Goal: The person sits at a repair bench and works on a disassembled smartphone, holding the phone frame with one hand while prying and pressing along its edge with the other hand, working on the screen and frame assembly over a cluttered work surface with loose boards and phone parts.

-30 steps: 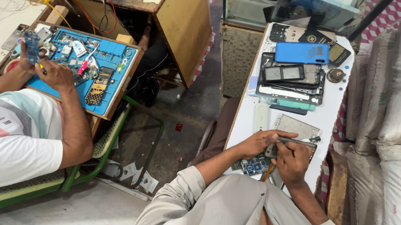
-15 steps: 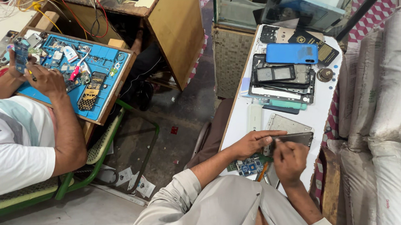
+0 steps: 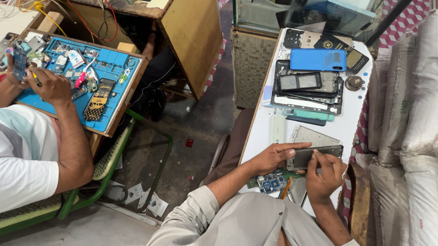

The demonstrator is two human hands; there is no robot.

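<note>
Fingers of left hand (image 3: 272, 156) wrap the dark phone body (image 3: 314, 156), steadying it over the white table (image 3: 350, 123); right hand (image 3: 323, 175) fingertips pinch its near edge.

Pale grey long sleeves, apparently a loose shirt, cuffs pushed up; hands (image 3: 297, 163) bare.

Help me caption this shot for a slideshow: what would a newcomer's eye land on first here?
Probably the two hands at the bottom middle, the left hand and right hand gripping a dark phone frame over the white table. Next, the bright blue phone cover on the pile of phone parts at the table's far end. On the left, another person works over a blue mat crowded with small parts.
</note>
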